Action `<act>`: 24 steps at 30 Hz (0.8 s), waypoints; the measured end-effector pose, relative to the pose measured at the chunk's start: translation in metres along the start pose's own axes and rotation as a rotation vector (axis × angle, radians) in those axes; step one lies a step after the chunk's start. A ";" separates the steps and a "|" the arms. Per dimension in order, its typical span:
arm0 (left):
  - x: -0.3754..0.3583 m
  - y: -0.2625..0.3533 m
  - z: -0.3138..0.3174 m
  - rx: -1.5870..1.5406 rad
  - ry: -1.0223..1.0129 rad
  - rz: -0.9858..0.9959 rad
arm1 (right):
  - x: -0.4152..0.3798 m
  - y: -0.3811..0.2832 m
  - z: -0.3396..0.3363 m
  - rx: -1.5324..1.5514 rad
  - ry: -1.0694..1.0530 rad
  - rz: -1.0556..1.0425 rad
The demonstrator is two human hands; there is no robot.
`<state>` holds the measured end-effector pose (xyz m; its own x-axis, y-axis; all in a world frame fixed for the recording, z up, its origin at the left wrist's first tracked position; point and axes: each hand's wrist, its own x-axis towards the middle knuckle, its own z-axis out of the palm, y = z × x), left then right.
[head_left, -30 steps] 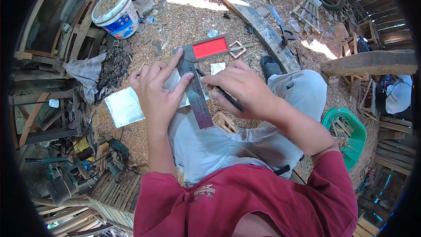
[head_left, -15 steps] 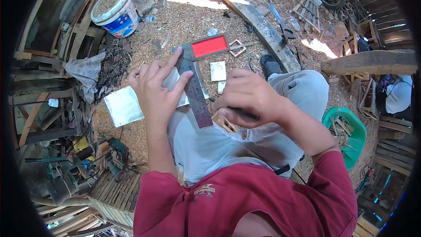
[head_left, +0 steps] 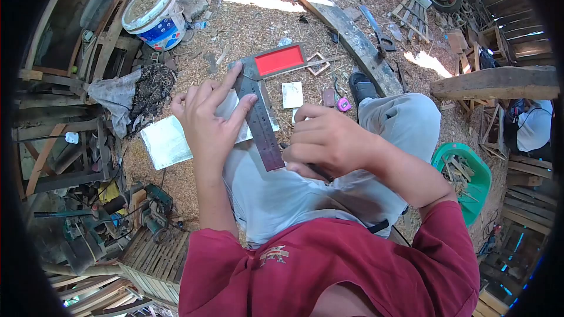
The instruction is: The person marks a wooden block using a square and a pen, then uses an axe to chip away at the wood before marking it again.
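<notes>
My left hand (head_left: pixel 208 111) presses a dark metal square (head_left: pixel 263 129) with its index finger and thumb. The square lies on a light, silvery sheet (head_left: pixel 166 142) over my lap. My right hand (head_left: pixel 332 144) is closed around a dark, thin tool (head_left: pixel 320 171), near the square's lower end. The tool's tip is hard to make out. Past the square is a dark frame with a red inside (head_left: pixel 279 61). A small white piece (head_left: pixel 292 95) and a pink tape measure (head_left: pixel 343 104) lie on the ground beyond my right hand.
A white bucket (head_left: pixel 154 16) stands at the upper left. A long plank (head_left: pixel 352 38) crosses the ground, with a saw (head_left: pixel 377 28) beside it. A green basin (head_left: pixel 483 182) holding wood scraps is at the right. Power tools (head_left: pixel 154 217) lie at the lower left.
My right hand has shifted slightly down and to the right with the tool, its fingers now close to the square's lower end. The pink tape measure has come into sight. My left hand has barely moved.
</notes>
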<state>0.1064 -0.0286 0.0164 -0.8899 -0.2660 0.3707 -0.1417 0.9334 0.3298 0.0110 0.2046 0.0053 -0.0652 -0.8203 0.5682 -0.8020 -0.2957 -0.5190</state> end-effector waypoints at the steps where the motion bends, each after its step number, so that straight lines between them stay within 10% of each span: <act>1: 0.000 0.000 0.001 -0.002 0.013 0.001 | 0.002 0.001 -0.002 -0.001 0.049 0.006; 17: 0.000 0.000 0.000 0.001 0.013 0.001 | 0.003 -0.013 0.024 0.085 0.331 0.778; 24: -0.001 -0.002 0.001 -0.028 0.025 -0.023 | -0.009 -0.023 0.044 0.046 0.341 0.691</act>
<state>0.1069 -0.0299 0.0149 -0.8755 -0.2937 0.3838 -0.1498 0.9199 0.3623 0.0562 0.1970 -0.0165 -0.7275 -0.6323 0.2663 -0.4872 0.2028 -0.8494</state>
